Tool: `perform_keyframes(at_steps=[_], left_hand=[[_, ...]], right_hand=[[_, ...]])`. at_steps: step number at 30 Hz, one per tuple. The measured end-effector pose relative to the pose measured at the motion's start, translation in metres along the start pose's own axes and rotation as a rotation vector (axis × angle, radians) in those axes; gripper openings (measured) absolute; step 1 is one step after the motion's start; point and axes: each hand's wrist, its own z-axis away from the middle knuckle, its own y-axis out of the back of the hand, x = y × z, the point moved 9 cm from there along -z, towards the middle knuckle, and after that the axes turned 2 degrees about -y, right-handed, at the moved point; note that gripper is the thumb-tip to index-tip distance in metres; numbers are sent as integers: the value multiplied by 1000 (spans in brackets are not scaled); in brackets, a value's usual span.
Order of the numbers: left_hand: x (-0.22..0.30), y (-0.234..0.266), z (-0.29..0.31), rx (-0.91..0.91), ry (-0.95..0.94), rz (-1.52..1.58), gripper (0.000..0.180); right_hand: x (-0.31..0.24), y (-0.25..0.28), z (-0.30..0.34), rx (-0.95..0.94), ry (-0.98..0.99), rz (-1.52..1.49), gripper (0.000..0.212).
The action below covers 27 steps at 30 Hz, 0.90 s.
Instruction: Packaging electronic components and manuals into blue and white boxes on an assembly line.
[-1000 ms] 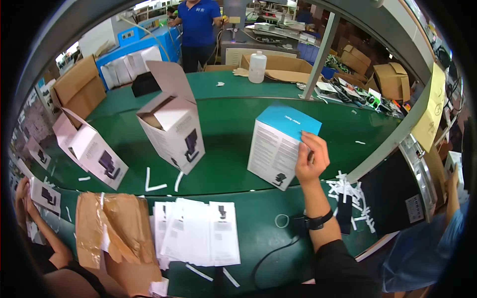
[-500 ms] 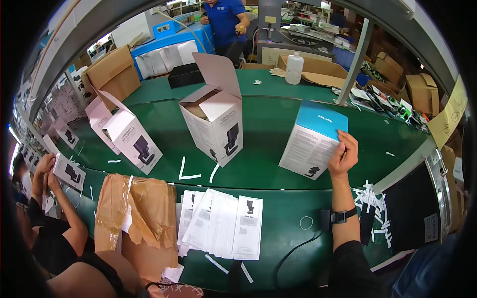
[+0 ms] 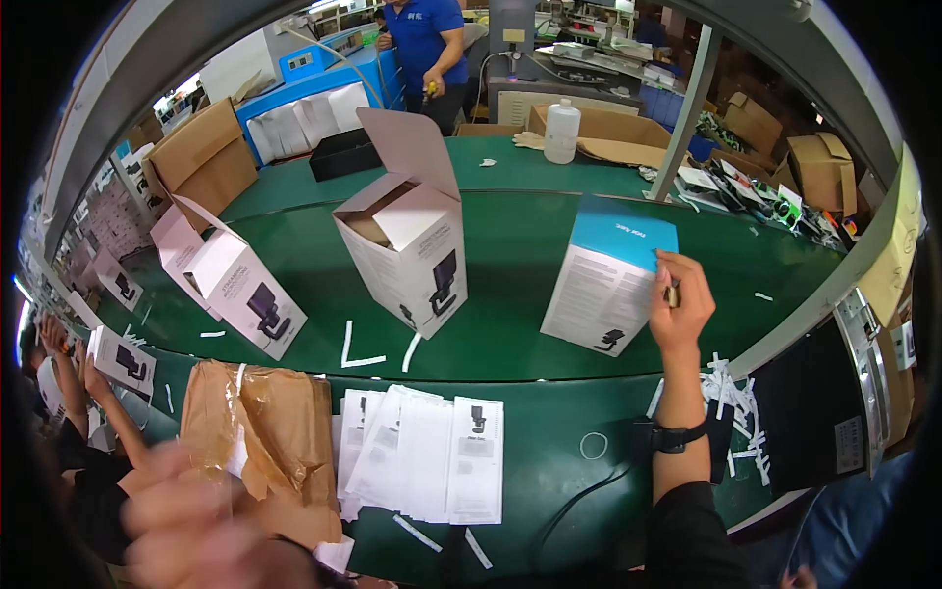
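Observation:
A microphone carton (image 3: 603, 280) with a blue top and white printed sides stands at the right on the green bench. My right hand (image 3: 684, 304) is at its right edge, fingertips against the upper corner and fingers curled. Something small, dark and yellowish shows between the fingers, too small to name. My left hand (image 3: 196, 520) is smeared by motion at the lower left, over the front of a crumpled brown paper-and-tape carton (image 3: 265, 432); its fingers cannot be read. A white carton with its flap raised (image 3: 407, 245) stands in the middle, another open carton (image 3: 240, 280) to its left.
A fanned stack of printed leaflets (image 3: 422, 456) lies in front of me. White strips (image 3: 751, 422) are heaped at the right beside a black panel (image 3: 810, 432). A white bottle (image 3: 562, 133) stands behind. A co-worker's hands hold a carton (image 3: 123, 363) at the left.
My left hand has come into view at the lower left, blurred. My right hand stays at the blue-topped carton, its fingers shifted slightly. The whole view has moved a little.

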Motion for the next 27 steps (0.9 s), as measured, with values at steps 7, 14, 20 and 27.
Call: perform_keyframes(at_steps=[7, 14, 20, 27], left_hand=[[-20, -198, 195, -889, 521, 97, 76], [-53, -218, 243, -1090, 683, -15, 77], [-93, -191, 232, -897, 918, 187, 46], [-112, -177, 262, -399, 1090, 511, 32]], right_hand=[[-69, 21, -24, 13, 51, -47, 6], [-133, -11, -16, -183, 182, -186, 10], [-149, -54, 15, -483, -35, -417, 9], [-182, -141, -36, -450, -175, -159, 34]])
